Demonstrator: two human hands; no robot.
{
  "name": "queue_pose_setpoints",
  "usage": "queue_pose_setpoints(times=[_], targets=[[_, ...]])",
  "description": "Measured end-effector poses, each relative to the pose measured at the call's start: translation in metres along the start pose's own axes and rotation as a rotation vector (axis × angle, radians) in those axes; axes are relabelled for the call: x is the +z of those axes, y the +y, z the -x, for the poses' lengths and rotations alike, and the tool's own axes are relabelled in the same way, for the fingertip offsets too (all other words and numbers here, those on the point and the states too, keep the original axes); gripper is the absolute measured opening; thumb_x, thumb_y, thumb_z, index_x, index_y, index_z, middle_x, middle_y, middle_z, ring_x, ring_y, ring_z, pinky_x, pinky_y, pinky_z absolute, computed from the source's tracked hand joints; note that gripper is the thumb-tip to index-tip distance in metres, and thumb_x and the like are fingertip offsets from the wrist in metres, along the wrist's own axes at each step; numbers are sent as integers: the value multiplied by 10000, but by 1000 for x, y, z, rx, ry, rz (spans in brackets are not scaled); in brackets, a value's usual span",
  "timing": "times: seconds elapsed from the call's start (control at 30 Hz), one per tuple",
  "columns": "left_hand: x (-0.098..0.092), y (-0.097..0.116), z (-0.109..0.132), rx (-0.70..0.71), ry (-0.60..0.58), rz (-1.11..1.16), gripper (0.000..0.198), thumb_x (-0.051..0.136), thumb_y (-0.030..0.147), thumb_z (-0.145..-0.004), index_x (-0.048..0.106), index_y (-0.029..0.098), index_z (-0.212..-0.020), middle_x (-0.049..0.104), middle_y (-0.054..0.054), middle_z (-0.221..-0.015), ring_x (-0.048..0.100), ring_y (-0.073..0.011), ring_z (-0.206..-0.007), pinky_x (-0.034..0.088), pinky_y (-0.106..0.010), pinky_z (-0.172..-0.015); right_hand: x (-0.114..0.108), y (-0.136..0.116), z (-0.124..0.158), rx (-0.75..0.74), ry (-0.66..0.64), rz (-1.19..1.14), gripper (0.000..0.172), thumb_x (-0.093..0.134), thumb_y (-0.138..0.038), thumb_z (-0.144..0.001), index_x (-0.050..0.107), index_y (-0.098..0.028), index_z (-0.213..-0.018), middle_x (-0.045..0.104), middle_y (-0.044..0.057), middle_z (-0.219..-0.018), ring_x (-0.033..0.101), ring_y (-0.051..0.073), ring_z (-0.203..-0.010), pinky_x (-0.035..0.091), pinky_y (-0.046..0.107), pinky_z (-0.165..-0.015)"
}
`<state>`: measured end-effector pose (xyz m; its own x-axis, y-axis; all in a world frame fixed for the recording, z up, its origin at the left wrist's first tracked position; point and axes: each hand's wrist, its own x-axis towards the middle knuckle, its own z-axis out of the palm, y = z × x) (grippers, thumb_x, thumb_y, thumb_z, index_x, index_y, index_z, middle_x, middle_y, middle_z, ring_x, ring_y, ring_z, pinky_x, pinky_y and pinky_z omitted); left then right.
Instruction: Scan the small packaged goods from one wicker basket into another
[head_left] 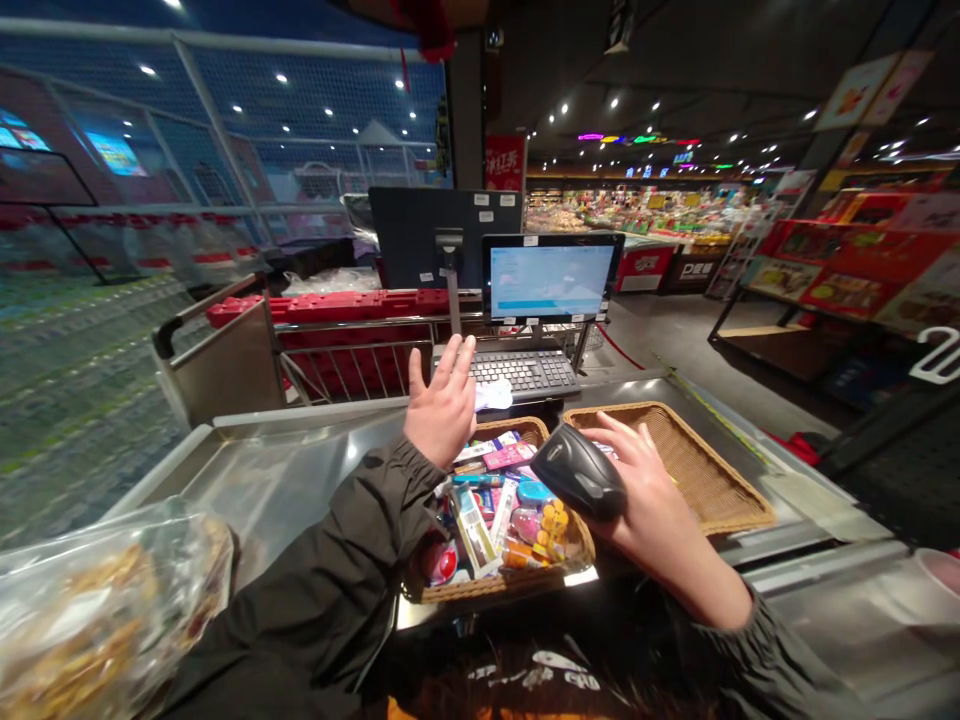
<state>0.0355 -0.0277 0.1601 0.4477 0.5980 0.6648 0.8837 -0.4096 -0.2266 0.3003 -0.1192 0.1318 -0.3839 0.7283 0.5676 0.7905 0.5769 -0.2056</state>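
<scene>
My right hand [652, 490] is wrapped round a black handheld barcode scanner [576, 472], whose head points left over a wicker basket [480, 590]. That basket is filled with small packaged goods, among them pink and blue packs and a yellow-topped item [551, 525]. Raised above the basket's far left corner, my left hand [442, 405] has its fingers stretched out and holds nothing visible. Just beyond it lie a black keyboard [532, 372] and a small white object [493, 395] too blurred to name. A second wicker basket [697, 460] sits to the right of the scanner.
A lit monitor [551, 280] stands behind the keyboard, beside a dark screen's back [420, 235]. The metal counter [300, 490] runs left, with a clear bag of brownish food [97, 620] at its near end. Farther off are a cart [217, 350] and stacked boxes [847, 250].
</scene>
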Motion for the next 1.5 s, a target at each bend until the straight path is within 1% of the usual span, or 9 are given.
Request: queue_pose_setpoints(times=[0.3, 0.43, 0.6, 0.77, 0.93, 1.03, 1.17, 1.3, 1.5], targets=[[8, 4, 5, 46, -93, 22, 238, 565, 143, -779, 725, 152, -955, 322, -149, -1600, 259, -345, -1506, -111, -657, -1200, -4, 3, 4, 45, -57, -3, 377, 616, -264, -789, 647, -196, -1159, 613, 171, -1315, 451, 420, -1365, 258, 787, -1082], [16, 7, 12, 106, -225, 46, 202, 587, 175, -784, 731, 142, -922, 370, -168, -1580, 274, -361, -1497, -25, -692, -1202, -2, 8, 5, 66, -114, -8, 386, 632, -269, -783, 643, -199, -1162, 615, 166, -1321, 455, 420, -1364, 260, 791, -1077], [37, 12, 28, 191, -401, 104, 167, 612, 209, -788, 731, 134, -877, 421, -184, -1550, 288, -362, -1487, 32, -705, -1193, 3, 18, 7, 111, -165, -35, 409, 647, -274, -764, 643, -198, -1166, 619, 165, -1318, 461, 421, -1358, 246, 795, -1080], [60, 21, 45, 322, -626, 185, 245, 743, 284, -686, 736, 151, -891, 471, -181, -1513, 301, -373, -1471, 35, -689, -1190, 6, 28, 9, 152, -181, -59, 411, 665, -298, -761, 653, -210, -1162, 626, 153, -1310, 464, 425, -1351, 239, 794, -1083], [78, 33, 56, 455, -784, 305, 265, 804, 328, -643, 744, 191, -862, 437, -146, -1543, 278, -384, -1475, 94, -678, -1183, 7, 39, 10, 180, -163, -63, 348, 646, -327, -791, 668, -208, -1118, 630, 154, -1294, 461, 417, -1354, 226, 776, -1100], [87, 41, 59, 516, -843, 358, 295, 811, 304, -641, 758, 225, -921, 419, -128, -1559, 265, -390, -1478, 115, -700, -1165, 8, 47, 12, 194, -160, -57, 350, 640, -329, -787, 667, -202, -1112, 630, 163, -1288, 465, 421, -1349, 243, 774, -1090], [95, 50, 60, 572, -863, 380, 415, 825, 274, -627, 754, 253, -1035, 441, -115, -1546, 268, -392, -1476, 136, -685, -1173, 6, 59, 15, 215, -164, -47, 384, 657, -314, -766, 654, -210, -1135, 633, 153, -1290, 474, 416, -1344, 256, 747, -1101], [98, 53, 51, 610, -850, 392, 397, 814, 324, -656, 746, 232, -1036, 450, -129, -1538, 297, -386, -1466, 144, -677, -1177, 2, 75, 20, 246, -159, -38, 413, 659, -322, -774, 640, -213, -1172, 631, 140, -1306, 475, 407, -1346, 265, 727, -1111], [108, 69, 2, 591, -678, 463, 439, 755, 458, -770, 705, 205, -1125, 460, -154, -1527, 318, -357, -1467, 104, -649, -1198, -10, 117, 36, 356, -89, 21, 359, 653, -344, -785, 664, -202, -1115, 651, 141, -1259, 490, 404, -1335, 278, 704, -1123]])
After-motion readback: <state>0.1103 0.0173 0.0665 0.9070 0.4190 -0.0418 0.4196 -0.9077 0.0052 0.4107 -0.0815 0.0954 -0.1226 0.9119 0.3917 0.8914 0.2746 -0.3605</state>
